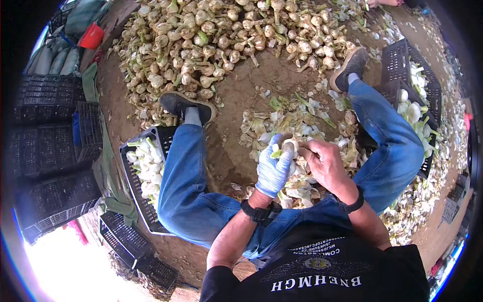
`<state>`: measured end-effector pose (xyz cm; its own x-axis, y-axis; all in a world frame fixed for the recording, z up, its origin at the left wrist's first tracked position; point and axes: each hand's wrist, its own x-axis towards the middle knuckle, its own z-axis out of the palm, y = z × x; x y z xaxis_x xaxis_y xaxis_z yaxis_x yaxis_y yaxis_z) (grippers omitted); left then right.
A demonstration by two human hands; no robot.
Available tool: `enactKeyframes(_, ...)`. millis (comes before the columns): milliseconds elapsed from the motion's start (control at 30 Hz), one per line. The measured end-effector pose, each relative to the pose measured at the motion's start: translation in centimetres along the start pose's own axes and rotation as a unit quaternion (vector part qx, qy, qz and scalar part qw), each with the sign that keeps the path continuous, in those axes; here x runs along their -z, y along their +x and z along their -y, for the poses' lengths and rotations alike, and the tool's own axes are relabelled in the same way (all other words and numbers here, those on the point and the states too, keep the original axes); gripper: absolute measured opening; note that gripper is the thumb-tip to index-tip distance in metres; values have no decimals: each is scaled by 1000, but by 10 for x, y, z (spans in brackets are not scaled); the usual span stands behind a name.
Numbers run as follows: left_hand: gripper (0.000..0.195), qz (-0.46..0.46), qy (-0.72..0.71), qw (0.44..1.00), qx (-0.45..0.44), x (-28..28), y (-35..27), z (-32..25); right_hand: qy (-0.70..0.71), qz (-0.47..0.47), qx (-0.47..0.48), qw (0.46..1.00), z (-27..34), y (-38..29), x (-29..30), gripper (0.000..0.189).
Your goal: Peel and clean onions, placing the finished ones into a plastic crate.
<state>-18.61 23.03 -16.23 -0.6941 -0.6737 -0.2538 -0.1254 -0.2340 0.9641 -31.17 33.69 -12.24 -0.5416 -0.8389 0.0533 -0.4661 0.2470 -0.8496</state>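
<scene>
In front of my lap, my left hand (274,170), in a white-and-blue knit glove, grips a garlic bulb (292,142). A short green stem end (276,152) shows between the gloved fingers. My bare right hand (327,163) pinches at the bulb's right side with thumb and forefinger; the fingertips are partly hidden. Below both hands, loose garlic skins and leaf scraps (298,190) cover the ground between my legs. Beyond my feet spreads a large heap of unpeeled garlic bulbs (211,41) with dry roots and stems.
A black plastic crate (130,177) of peeled white garlic (149,166) stands by my left leg. On the right are more black crates (394,62) holding peeled garlic. Stacked crates (45,147) line the left side. Another person's hand (373,3) appears at the top right.
</scene>
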Motion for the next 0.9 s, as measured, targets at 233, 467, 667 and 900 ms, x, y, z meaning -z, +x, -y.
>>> enactKeyframes(233,41,9,1,1000,0,2,-1,-3,2,-4,-11,1000,6,1,-3,13)
enactKeyframes(467,45,47,-17,998,32,3,-1,-3,2,-28,7,1000,7,-4,-6,13)
enactKeyframes(667,39,-4,-35,998,-45,0,2,9,13,-4,20,1000,5,-3,-5,18)
enactKeyframes(900,31,-42,-4,995,92,1,8,14,4,-110,-31,993,-17,-4,-13,16)
